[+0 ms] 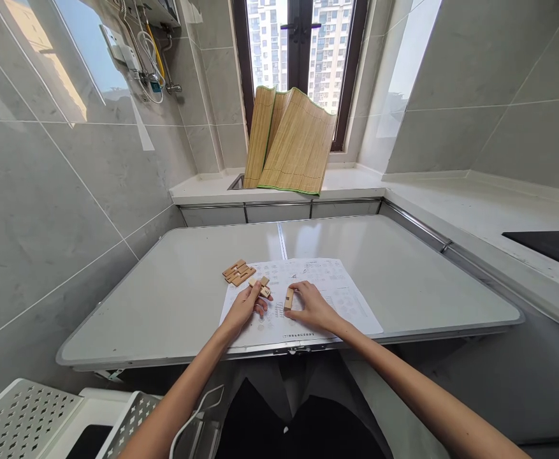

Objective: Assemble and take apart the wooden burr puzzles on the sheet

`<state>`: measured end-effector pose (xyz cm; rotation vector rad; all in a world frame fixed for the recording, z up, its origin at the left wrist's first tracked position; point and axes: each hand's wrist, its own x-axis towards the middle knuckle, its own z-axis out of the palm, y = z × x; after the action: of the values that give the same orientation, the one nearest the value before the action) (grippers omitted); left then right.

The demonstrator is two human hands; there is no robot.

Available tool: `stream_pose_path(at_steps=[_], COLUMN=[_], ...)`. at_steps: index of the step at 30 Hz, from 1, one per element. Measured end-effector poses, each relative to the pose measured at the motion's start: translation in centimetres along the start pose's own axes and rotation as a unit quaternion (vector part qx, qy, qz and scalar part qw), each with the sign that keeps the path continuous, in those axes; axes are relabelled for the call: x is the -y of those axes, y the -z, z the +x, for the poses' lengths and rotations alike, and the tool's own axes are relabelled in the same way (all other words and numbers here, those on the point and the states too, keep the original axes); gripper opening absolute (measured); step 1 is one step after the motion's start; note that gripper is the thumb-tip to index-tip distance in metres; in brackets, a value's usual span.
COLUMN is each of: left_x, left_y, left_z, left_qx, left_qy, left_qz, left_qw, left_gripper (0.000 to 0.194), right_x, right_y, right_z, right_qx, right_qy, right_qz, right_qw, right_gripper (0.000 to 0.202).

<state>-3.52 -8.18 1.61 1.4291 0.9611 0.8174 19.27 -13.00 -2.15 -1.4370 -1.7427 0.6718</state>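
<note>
My left hand (249, 305) is closed around a few joined notched wooden pieces (265, 291), held just above the paper. Between the thumb and fingers of my right hand (313, 307) is a single notched wooden block (289, 299), stood roughly lengthwise away from me. A small gap separates the two hands. Both are over a large printed sheet (350, 306) with small diagrams and text. At the sheet's upper left corner lies a flat group of notched wooden pieces (239, 272), side by side.
The sheet rests on a white folding table (432, 287) with a centre seam. A folded bamboo mat (298, 146) leans at the window behind. A counter (475, 204) with a black cooktop (551, 245) runs along the right. A white perforated basket (25, 414) stands low at left.
</note>
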Motion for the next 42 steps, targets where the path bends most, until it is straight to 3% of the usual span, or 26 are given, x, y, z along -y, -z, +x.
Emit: stream_pose_path(at_steps=[5,10,13,22,26,31,37,42], left_x=[-0.3,-1.0,-1.5,-2.1,-2.5,-3.5,-3.1,-3.0], left_y=[-0.5,-0.9,-1.3,-1.7,-2.2,-3.4,-4.4,-3.2], left_z=[-0.2,-0.8,-1.3,-1.3,-1.2,-1.2,-0.8,-0.6], left_qx=[0.044,0.100,0.118,0.083,0.081,0.059,0.040,0.060], left_qy=[0.005,0.009,0.008,-0.045,-0.057,-0.084,-0.087,-0.088], left_qz=[0.000,0.021,0.034,0.091,0.088,0.099,0.110,0.129], left_qw=[0.999,0.995,0.992,0.991,0.991,0.990,0.989,0.986], left_gripper=[0.063,0.059,0.056,0.048,0.045,0.045,0.051,0.048], right_x=[0.9,3.1,3.9,5.1,5.6,5.7,5.3,4.8], right_y=[-0.1,0.5,0.5,0.2,0.3,0.5,-0.5,-0.2], right_z=[-0.2,0.2,0.6,-0.8,-1.6,-2.1,-2.6,-2.3], right_qx=[-0.008,-0.011,-0.028,-0.128,-0.177,-0.191,-0.222,-0.206], right_qy=[0.007,0.028,0.040,0.144,0.204,0.277,0.268,0.186], right_qz=[-0.028,0.065,0.054,-0.016,-0.099,-0.170,-0.202,-0.088], right_qw=[1.000,0.997,0.997,0.981,0.958,0.926,0.915,0.957], right_gripper=[0.061,0.032,0.026,0.009,0.004,0.009,0.011,0.009])
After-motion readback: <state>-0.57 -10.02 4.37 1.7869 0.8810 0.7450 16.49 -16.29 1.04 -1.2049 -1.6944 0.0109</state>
